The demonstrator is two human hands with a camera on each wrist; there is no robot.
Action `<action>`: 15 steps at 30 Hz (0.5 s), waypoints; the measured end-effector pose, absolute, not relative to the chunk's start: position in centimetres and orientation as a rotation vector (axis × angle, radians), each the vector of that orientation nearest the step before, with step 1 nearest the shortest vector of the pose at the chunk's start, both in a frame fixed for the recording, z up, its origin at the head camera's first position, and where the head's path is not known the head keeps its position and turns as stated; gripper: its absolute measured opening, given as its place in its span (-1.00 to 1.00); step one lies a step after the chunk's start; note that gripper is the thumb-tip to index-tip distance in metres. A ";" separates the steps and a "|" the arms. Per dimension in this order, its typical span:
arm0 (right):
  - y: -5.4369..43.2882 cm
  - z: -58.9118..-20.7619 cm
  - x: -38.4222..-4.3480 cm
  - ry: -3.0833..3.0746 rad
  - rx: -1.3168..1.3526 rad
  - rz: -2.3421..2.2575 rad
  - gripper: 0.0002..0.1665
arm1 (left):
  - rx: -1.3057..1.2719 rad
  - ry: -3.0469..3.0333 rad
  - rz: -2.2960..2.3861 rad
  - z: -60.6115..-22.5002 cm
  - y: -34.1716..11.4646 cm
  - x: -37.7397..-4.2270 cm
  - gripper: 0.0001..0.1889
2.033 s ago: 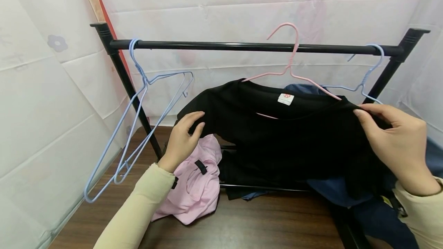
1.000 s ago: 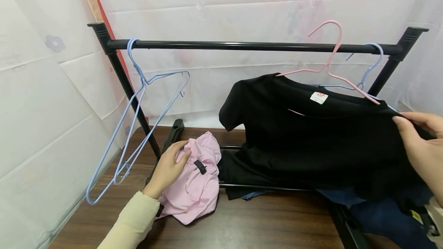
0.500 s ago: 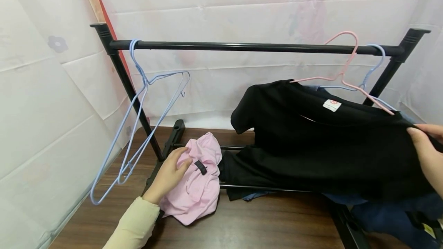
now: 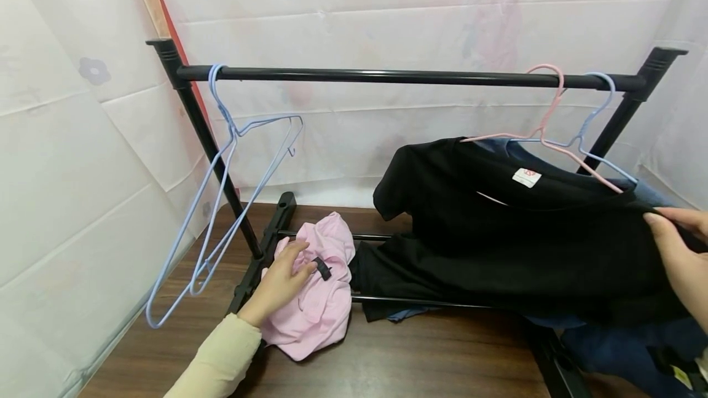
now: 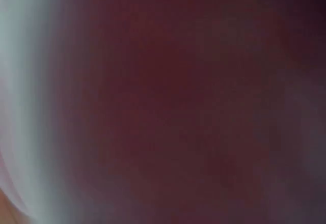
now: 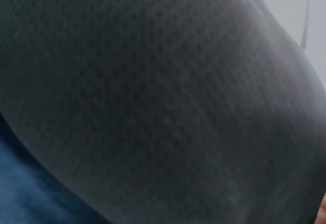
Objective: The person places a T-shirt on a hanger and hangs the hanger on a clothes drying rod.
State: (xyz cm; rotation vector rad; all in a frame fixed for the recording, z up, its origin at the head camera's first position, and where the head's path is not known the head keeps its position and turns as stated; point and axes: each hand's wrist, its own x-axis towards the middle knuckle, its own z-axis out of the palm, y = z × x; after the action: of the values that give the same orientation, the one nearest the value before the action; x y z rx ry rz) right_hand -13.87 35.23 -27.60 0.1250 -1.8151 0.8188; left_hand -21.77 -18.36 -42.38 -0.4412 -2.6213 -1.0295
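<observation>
One pink hanger point(image 4: 551, 110) in our head view has just hooked over the rail point(image 4: 359, 75), so its black shirt point(image 4: 498, 250) seems hung; the right grip point(image 4: 687, 266) pinches a shoulder, the left grip point(image 4: 281, 281), loosely parted, seemingly empty, overlies pink cloth point(image 4: 326, 306). We can't read the white tag point(image 4: 527, 177). Left wrist: blur; right: dotted fabric point(image 6: 153, 107).

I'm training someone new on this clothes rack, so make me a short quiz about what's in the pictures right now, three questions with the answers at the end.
1. Multiple choice: what does the right hand pinch?
A) the bar
B) the black shirt
C) a blue hanger

2. True or false: the pink hanger is in the black shirt.

3. Short answer: what colour is the bunched cloth by the left hand?

Key: 1. B. 2. True; its arms go into the neckline. 3. Pink.
</observation>
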 end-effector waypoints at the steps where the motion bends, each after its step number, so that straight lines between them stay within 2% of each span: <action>1: 35.2 -27.6 -13.9 -1.812 0.132 0.823 -0.50 | -0.436 -2.631 -1.022 -42.4 -18.3 -21.7 -0.45; 15: 36.2 -29.2 -14.3 -1.801 0.173 0.806 -0.88 | -0.444 -2.743 -0.979 -42.4 -17.7 -21.5 -0.46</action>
State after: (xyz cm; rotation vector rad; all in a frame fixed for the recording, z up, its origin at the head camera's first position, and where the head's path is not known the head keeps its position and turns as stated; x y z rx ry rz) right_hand -14.26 36.18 -29.23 0.1729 -1.8009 0.8064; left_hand -21.50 -17.75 -42.41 -0.4436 -2.7431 -0.9791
